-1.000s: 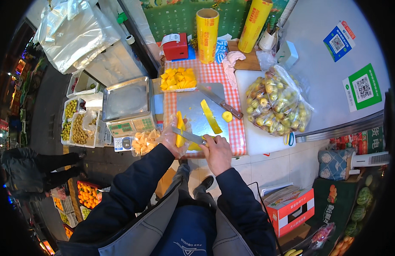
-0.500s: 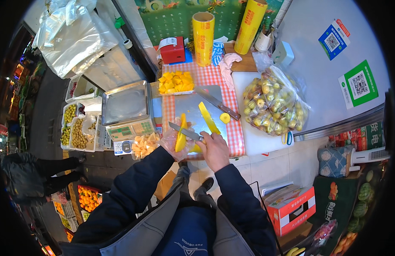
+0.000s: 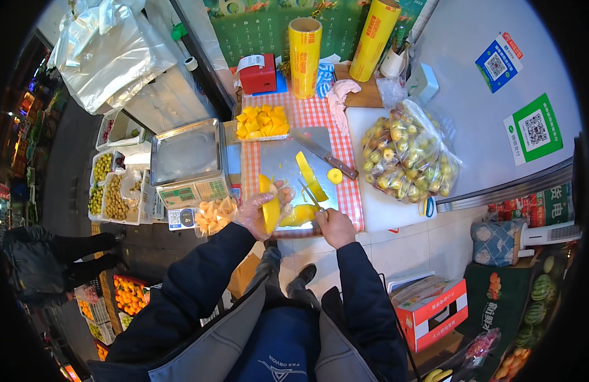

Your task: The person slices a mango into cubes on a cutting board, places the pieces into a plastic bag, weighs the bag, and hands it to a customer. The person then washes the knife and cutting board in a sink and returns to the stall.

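My left hand [image 3: 259,213], in a clear plastic glove, grips a long curved piece of yellow fruit [image 3: 269,205] above the near left of the cutting board. It looks like mango. My right hand [image 3: 336,227] is closed on the handle of a knife [image 3: 309,193], its narrow blade pointing away over the board. Between the hands, more yellow fruit [image 3: 299,215] lies on the metal-grey board [image 3: 285,162]. Farther off are a long yellow strip [image 3: 311,178], a round end slice [image 3: 334,176] and a second knife [image 3: 323,153] with a brown handle.
A tray of yellow cubes [image 3: 262,123] stands behind the board. Left are a scale [image 3: 187,156] and a pack of pale orange chunks [image 3: 215,216]. A bag of round fruit [image 3: 410,151] sits right. Yellow film rolls [image 3: 304,58] stand at the back.
The knife has moved away from the held fruit to the right and now shows edge-on. My left hand has turned the fruit piece and shifted slightly left. More fruit on the board shows.
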